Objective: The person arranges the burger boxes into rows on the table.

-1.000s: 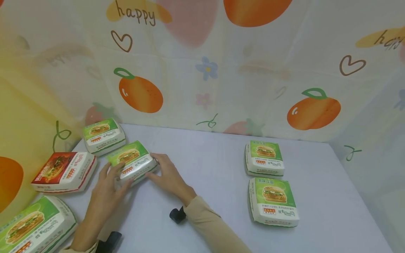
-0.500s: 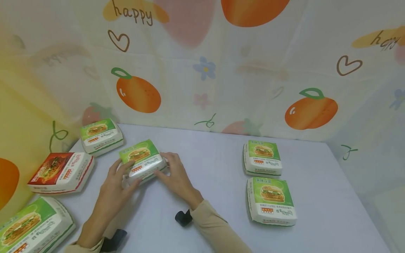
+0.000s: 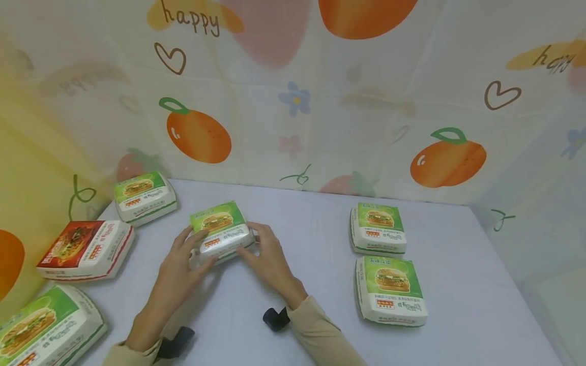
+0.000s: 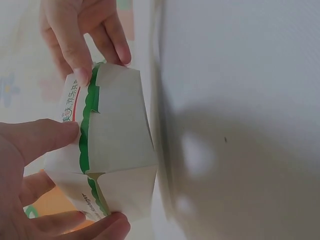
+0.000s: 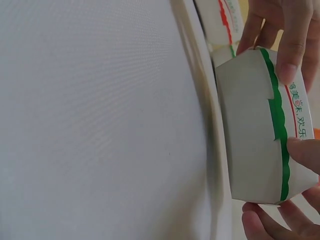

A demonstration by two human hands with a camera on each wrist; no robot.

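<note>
Between my two hands is a green-and-white burger box point(image 3: 224, 229) with a burger picture on its lid. My left hand point(image 3: 180, 267) grips its left side, thumb on the front face and fingers along the side. At the opposite end my right hand point(image 3: 270, 259) holds it, thumb at the front corner. In the left wrist view the front of the burger box point(image 4: 120, 120) shows a green scalloped lid edge, with a thumb pressed near it. The right wrist view has the same box point(image 5: 250, 130) close over the white table, held from both ends.
To the left stand a green burger box point(image 3: 145, 198) at the back, a red one point(image 3: 87, 249), and another green one point(image 3: 50, 325) nearer. On the right, two green burger boxes point(image 3: 379, 229) point(image 3: 391, 291) sit one behind the other. A fruit-print cloth point(image 3: 256, 142) backs the white table.
Both hands have carried the burger box to the right, away from the boxes on the left. It has turned slightly straighter. The view has shifted a little; the other boxes stay in place.
</note>
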